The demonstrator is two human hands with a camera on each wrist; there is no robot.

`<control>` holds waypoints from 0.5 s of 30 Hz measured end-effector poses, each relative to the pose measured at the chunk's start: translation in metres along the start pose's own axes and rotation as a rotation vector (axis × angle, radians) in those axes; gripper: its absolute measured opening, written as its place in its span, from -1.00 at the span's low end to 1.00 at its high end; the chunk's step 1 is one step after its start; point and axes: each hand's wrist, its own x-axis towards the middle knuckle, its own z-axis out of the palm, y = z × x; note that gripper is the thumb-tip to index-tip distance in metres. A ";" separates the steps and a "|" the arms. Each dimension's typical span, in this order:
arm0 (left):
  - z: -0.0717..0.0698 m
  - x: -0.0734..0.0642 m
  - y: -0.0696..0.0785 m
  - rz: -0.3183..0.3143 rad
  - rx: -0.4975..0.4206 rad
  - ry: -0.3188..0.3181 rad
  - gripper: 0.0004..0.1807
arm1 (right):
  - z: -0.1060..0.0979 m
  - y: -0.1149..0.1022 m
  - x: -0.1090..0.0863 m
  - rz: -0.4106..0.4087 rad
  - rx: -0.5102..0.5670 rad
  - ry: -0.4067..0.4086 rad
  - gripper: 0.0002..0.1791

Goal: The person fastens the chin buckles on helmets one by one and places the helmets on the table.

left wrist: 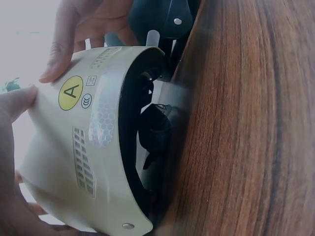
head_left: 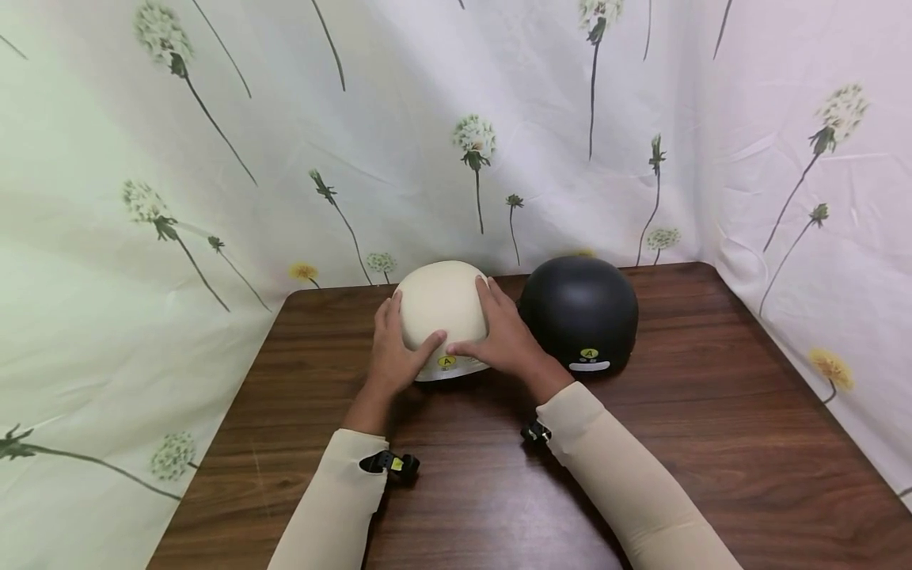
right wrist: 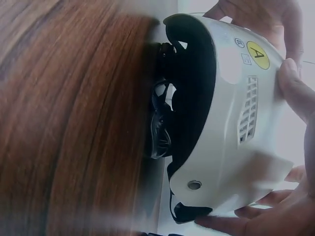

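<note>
Near the back edge of the table, a cream helmet (head_left: 443,305) with a round yellow "A" sticker is held between both hands. My left hand (head_left: 393,358) grips its left side and my right hand (head_left: 507,336) its right side, fingers spread round the shell. The thumbs come close together on the side facing me, above the sticker. In the left wrist view, the helmet's rim (left wrist: 129,147) stands apart from the wood, with the dark inside showing. Black straps (right wrist: 161,128) hang below it in the right wrist view. Whether the far rim touches the table is hidden.
A black helmet (head_left: 579,309) with a similar yellow sticker stands on the table just right of the cream one, close to my right hand. The brown wooden table (head_left: 470,483) ends at a flower-printed curtain (head_left: 413,158) at the back and sides.
</note>
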 end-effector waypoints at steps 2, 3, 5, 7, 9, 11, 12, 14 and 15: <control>-0.001 -0.001 0.000 -0.006 -0.008 0.001 0.25 | 0.001 0.000 0.000 0.000 0.011 0.002 0.49; -0.002 -0.002 0.001 -0.008 -0.010 0.001 0.25 | 0.002 0.000 -0.001 0.002 0.020 0.001 0.49; -0.003 -0.003 0.001 -0.008 -0.012 0.002 0.26 | 0.003 0.000 -0.001 -0.001 0.031 0.001 0.49; -0.004 -0.004 0.002 -0.001 -0.009 0.007 0.27 | 0.004 0.000 -0.002 -0.010 0.042 0.009 0.51; -0.004 -0.004 0.003 0.009 -0.004 0.015 0.27 | 0.005 0.000 -0.003 -0.017 0.052 0.024 0.53; -0.004 -0.005 0.003 0.009 -0.007 0.025 0.29 | 0.006 0.000 -0.003 -0.019 0.061 0.034 0.54; -0.004 -0.005 0.004 0.007 -0.008 0.029 0.30 | 0.006 0.000 -0.004 -0.015 0.065 0.038 0.54; -0.005 -0.005 0.005 -0.008 -0.022 0.034 0.37 | 0.006 -0.001 -0.006 -0.001 0.076 0.044 0.53; -0.005 -0.005 0.006 -0.016 -0.030 0.035 0.41 | 0.006 -0.002 -0.006 0.007 0.081 0.047 0.52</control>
